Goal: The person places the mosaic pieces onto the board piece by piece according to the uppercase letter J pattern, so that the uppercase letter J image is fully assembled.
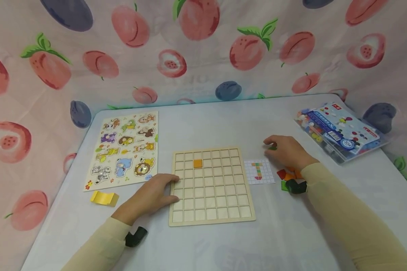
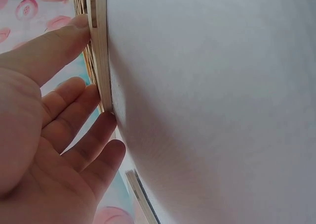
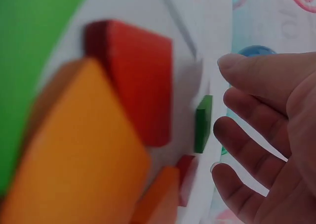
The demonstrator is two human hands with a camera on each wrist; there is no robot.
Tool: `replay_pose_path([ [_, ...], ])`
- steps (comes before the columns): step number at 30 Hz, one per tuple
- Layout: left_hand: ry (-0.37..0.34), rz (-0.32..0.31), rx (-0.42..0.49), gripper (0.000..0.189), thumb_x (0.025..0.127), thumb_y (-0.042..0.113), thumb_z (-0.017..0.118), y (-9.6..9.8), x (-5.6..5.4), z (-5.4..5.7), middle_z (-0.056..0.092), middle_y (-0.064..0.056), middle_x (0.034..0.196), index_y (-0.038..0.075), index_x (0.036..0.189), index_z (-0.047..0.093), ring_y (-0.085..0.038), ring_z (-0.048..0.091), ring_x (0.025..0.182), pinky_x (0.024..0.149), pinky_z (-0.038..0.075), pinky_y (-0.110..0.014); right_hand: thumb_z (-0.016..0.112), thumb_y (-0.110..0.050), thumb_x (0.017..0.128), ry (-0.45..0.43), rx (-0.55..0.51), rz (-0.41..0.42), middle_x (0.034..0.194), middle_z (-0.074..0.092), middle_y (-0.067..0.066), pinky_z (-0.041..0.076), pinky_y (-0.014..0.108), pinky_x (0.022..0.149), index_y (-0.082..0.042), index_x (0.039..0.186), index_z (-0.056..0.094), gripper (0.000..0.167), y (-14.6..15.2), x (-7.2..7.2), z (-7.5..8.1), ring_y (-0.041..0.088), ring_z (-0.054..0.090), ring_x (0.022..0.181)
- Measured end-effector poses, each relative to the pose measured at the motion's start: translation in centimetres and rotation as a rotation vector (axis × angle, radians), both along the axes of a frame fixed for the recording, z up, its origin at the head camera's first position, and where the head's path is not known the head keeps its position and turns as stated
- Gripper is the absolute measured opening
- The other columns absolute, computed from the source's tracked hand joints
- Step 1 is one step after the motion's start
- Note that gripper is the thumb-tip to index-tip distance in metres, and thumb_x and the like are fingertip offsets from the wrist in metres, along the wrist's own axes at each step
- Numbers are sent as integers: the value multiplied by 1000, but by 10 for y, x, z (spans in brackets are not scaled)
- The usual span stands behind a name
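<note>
A wooden grid board [image 1: 185, 223] lies in the middle of the table, with one orange square tile [image 1: 198, 163] in an upper cell. My left hand [image 1: 152, 194] rests at the board's left edge, fingertips and thumb touching its frame. To the right, my right hand [image 1: 288, 150] hovers with fingers loosely bent and nothing held. A small green tile [image 3: 203, 125] lies just beyond its fingertips in the right wrist view. Beneath that wrist are loose tiles, among them a red one [image 1: 281, 174], orange ones and a green one [image 1: 284, 185].
A pattern card [image 1: 271, 180] with a coloured figure lies against the board's right side. An animal puzzle board [image 1: 117, 183] is at the left, with a yellow curved block [image 1: 104, 198] in front of it. A plastic case [image 1: 346, 130] of coloured pieces sits at the back right.
</note>
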State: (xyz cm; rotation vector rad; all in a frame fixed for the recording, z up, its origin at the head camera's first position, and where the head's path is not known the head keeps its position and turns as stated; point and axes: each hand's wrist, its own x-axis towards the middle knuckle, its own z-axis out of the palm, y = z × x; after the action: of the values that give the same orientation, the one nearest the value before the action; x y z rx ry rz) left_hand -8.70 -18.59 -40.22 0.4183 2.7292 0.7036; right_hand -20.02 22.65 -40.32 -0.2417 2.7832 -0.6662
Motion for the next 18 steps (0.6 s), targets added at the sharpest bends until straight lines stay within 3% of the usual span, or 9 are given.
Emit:
replay_pose_path([
  [7,-1,1,-4,57,84,19,82,-1,0,1,59,-9,135,4,134,60,-32,49,131,110,39,-47,65,-20,97,5,44,-14,130,60,22,39,61,105,-3,137,56,44,4,0,-2,41,53,116],
  [18,1,-3,1,55,85,19,82,0,-2,0,59,-9,135,5,134,60,-32,49,131,110,39,-47,68,-25,96,-13,66,-61,123,60,26,46,59,98,3,133,55,48,13,1,-1,41,56,107],
])
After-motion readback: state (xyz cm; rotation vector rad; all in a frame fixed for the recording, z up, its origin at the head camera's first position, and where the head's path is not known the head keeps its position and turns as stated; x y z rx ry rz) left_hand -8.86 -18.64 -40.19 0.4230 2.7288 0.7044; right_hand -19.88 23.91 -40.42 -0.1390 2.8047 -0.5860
